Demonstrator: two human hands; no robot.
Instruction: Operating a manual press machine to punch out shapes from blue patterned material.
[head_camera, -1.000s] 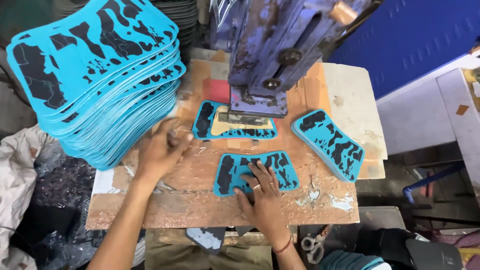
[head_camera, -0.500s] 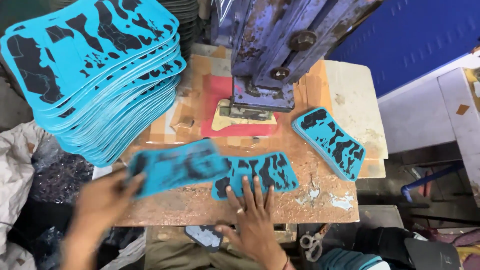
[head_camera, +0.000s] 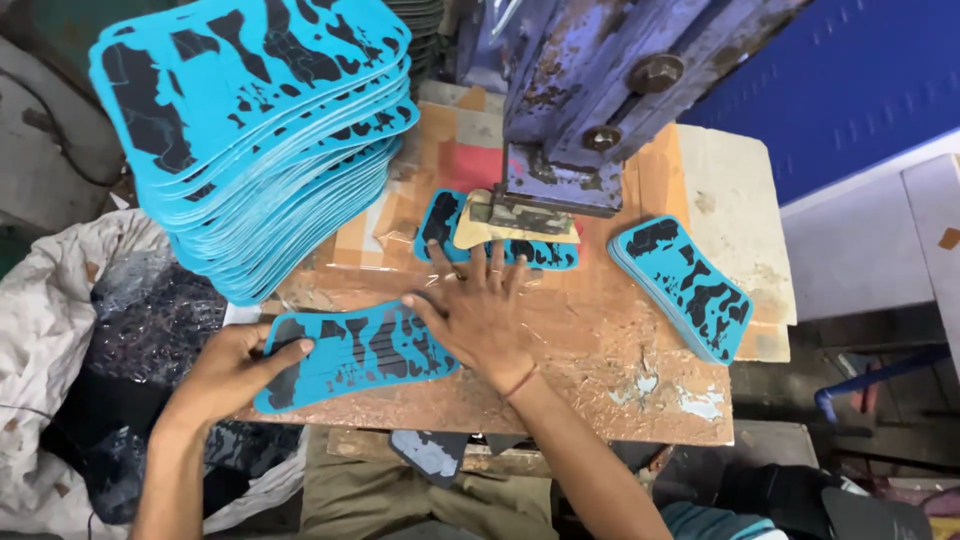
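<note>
Below, the left hand (head_camera: 232, 372) grips a blue patterned sheet (head_camera: 355, 352) at the counter (head_camera: 600, 350) edge; the right hand (head_camera: 478, 312) lies flat, open, beside another piece (head_camera: 440, 222) under the purple press (head_camera: 570, 120), flanked by a tall stack (head_camera: 250, 130) and a small stack (head_camera: 685, 285).

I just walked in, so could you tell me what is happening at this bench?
A person's left hand grips the end of a blue-and-black printed sheet lying at the bench's near edge. The right hand lies flat beside it, fingers toward a second sheet under the purple press. Stacks stand at either side.
</note>
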